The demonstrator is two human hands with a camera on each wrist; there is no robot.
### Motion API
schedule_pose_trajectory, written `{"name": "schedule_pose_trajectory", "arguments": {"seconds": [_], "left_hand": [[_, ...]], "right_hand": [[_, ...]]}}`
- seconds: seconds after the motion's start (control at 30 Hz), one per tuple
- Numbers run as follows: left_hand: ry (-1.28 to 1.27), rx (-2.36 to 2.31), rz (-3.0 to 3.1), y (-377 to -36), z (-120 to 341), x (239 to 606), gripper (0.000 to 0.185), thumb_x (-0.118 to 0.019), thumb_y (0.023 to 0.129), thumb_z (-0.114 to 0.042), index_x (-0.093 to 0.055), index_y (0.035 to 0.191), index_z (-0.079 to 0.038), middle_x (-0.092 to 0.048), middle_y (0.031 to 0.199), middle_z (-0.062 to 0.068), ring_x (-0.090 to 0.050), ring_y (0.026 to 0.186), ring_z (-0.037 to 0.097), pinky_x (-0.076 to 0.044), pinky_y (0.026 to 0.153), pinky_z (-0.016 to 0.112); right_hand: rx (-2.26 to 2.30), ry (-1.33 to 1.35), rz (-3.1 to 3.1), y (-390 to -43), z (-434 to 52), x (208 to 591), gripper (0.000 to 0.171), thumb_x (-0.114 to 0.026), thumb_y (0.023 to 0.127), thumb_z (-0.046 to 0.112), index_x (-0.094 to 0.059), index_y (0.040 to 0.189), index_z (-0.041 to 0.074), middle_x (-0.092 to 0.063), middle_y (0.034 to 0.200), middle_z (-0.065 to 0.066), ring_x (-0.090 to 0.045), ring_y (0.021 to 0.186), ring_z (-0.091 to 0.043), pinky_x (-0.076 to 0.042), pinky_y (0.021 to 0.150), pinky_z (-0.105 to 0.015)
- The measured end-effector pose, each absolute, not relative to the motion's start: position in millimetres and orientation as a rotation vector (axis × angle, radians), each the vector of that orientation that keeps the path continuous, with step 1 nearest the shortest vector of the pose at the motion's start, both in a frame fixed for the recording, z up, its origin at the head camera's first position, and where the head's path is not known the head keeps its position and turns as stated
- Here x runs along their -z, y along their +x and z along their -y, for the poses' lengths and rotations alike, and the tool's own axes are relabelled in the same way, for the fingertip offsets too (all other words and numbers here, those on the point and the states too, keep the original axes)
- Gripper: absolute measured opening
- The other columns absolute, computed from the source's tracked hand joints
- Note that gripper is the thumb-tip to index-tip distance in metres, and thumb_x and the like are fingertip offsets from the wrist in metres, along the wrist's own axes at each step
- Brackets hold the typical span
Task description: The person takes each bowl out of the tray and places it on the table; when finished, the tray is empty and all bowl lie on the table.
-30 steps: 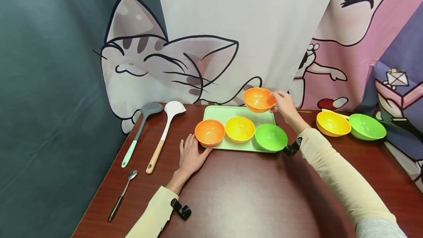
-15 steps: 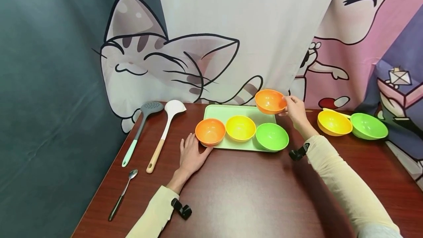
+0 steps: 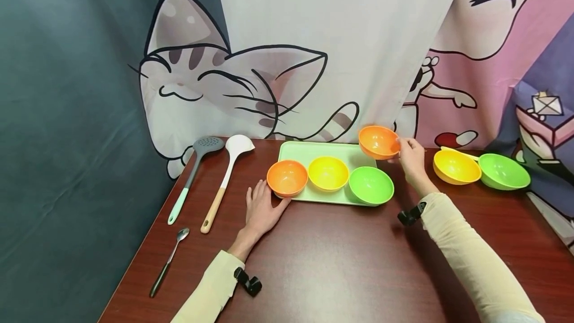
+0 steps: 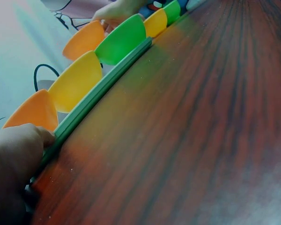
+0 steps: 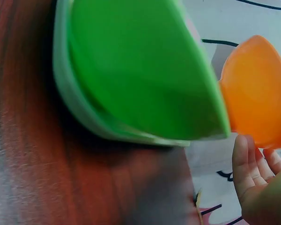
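My right hand point(image 3: 411, 158) pinches the rim of an orange bowl point(image 3: 378, 142), holding it raised over the back right corner of a pale green tray point(image 3: 293, 150). The right wrist view also shows this held orange bowl point(image 5: 257, 91), with thumb and fingers at its edge. Along the tray's front stand a second orange bowl point(image 3: 287, 178), a yellow bowl point(image 3: 328, 174) and a green bowl point(image 3: 371, 185). My left hand point(image 3: 262, 209) lies at the tray's front left corner, fingers extended beside the orange bowl, thumb on the tray's edge in the left wrist view.
Left on the table lie a grey slotted turner point(image 3: 197, 163), a white ladle point(image 3: 233, 158) with a wooden handle, and a small spoon point(image 3: 171, 258). Another yellow bowl point(image 3: 456, 167) and green bowl point(image 3: 503, 172) stand at the right, against the printed curtain point(image 3: 287, 88).
My right hand has carried the orange bowl to the right and slightly down, from above the tray's back to its right corner. The left hand stays at the tray.
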State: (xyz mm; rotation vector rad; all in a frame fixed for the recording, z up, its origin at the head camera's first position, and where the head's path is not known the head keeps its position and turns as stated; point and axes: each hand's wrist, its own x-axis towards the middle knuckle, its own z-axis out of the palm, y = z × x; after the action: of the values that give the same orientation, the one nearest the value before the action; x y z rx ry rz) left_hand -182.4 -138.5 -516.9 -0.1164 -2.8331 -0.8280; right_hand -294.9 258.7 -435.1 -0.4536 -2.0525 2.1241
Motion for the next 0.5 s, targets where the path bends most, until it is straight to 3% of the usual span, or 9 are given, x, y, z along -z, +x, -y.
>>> {"name": "schedule_pose_trajectory", "arguments": {"seconds": [0.2,0.5], "left_hand": [[-0.119,0.829,2.82,-183,139,518,0.084,-0.059,0.091,-0.061,-0.039,0.151,-0.006,-0.046,0.15,0.015,-0.032,0.147,0.034,-0.013,0.119,0.064],[-0.112,0.817,2.842,-183,139,519,0.085,-0.059,0.091,-0.062,-0.038,0.152,-0.008,-0.045,0.151,0.015,-0.031,0.148,0.033,-0.011,0.12,0.062]], "right_hand": [[-2.166,-0.499,1.985,-295,-266,449,0.012,-0.052,0.101,0.024,-0.058,0.096,0.014,-0.055,0.079,0.004,-0.061,0.048,-0.007,-0.057,0.052,-0.025],[-2.202,-0.588,1.877,-292,-276,468,0.011,-0.052,0.1,0.022,-0.057,0.095,0.013,-0.06,0.077,0.005,-0.06,0.047,-0.008,-0.056,0.05,-0.025]]}}
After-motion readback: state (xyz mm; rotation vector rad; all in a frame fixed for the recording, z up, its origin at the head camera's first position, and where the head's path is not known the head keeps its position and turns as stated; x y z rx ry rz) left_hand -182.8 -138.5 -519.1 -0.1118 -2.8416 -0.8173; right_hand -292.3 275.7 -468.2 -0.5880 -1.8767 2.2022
